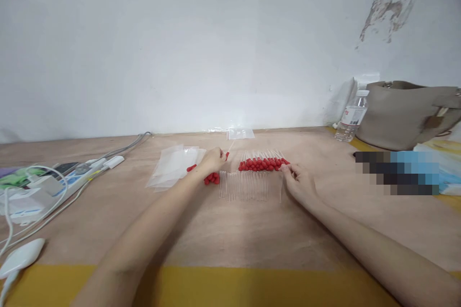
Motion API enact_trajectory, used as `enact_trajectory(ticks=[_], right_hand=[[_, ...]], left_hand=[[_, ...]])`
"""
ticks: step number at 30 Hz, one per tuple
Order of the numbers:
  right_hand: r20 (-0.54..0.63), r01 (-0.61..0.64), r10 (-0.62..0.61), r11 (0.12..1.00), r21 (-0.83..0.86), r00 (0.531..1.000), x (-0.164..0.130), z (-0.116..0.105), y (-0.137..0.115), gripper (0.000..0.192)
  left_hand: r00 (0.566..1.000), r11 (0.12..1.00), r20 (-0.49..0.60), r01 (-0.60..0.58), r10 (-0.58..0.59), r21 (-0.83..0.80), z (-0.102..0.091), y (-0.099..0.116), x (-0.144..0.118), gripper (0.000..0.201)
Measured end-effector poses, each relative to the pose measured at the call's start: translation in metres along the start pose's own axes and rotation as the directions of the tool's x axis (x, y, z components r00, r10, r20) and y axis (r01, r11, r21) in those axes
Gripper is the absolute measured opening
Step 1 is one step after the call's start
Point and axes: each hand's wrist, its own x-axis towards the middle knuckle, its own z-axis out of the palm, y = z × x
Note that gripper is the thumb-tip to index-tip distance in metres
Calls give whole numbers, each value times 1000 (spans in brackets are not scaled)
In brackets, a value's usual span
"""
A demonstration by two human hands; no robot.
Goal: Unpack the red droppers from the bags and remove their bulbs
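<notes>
My left hand (213, 159) is closed in a pinch on a thin stick with a red tip (227, 156). Under and beside that wrist lies a small pile of red-tipped sticks (212, 179). To the right, a packed row of red-tipped sticks (262, 164) has its pale stems pointing at the wall. Nearer to me is a row of thin clear tubes (243, 186), side by side. At the right end of the red row, my right hand (298, 180) is closed at the upper end of a single clear tube (281, 193); its exact grip is hard to see.
Clear plastic bags (173, 165) lie left of my left hand, and another bag (240, 134) lies by the wall. Power strips with cables (72, 182) occupy the left side. A water bottle (352, 117) and a grey bag (403, 115) stand at the back right.
</notes>
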Motion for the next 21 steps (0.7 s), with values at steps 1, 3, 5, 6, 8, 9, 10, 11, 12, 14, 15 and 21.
enact_trajectory(ticks=[1,3,5,6,8,9,10,11,12,14,15,21], right_hand=[[-3,-32,32,999,15,999,2,0,3,42],[13,-73,73,996,44,997,4,1,8,42],[55,-124,120,990,69,991,3,3,9,41],[78,-147,141,986,78,987,2,4,9,40],[114,-172,159,978,117,981,1,8,8,38],[127,-167,148,975,148,981,1,10,7,38],[136,-152,128,971,184,982,2,13,6,38],[142,-135,104,966,223,984,2,16,6,38],[149,-122,85,958,258,985,3,18,6,38],[154,-112,66,945,308,986,5,21,6,38],[151,-112,66,941,320,986,6,22,6,38],[180,83,-137,956,281,974,0,11,-9,33]], left_hand=[[999,999,-17,-32,32,-15,-1,-7,-6,23],[976,983,-126,-181,175,-33,0,-21,-19,20],[901,931,-259,-364,348,-17,6,-35,-33,16],[861,904,-305,-428,408,2,9,-42,-40,15],[805,863,-337,-502,489,52,16,-52,-52,19],[787,849,-341,-524,514,69,19,-56,-57,20],[774,836,-341,-542,534,79,21,-58,-61,21],[763,826,-341,-558,550,82,23,-60,-64,21],[753,816,-342,-573,562,79,25,-60,-66,20],[739,800,-341,-596,581,71,27,-59,-70,19],[737,794,-334,-604,588,65,29,-57,-72,18],[734,760,-245,-650,633,12,37,-48,-81,16]])
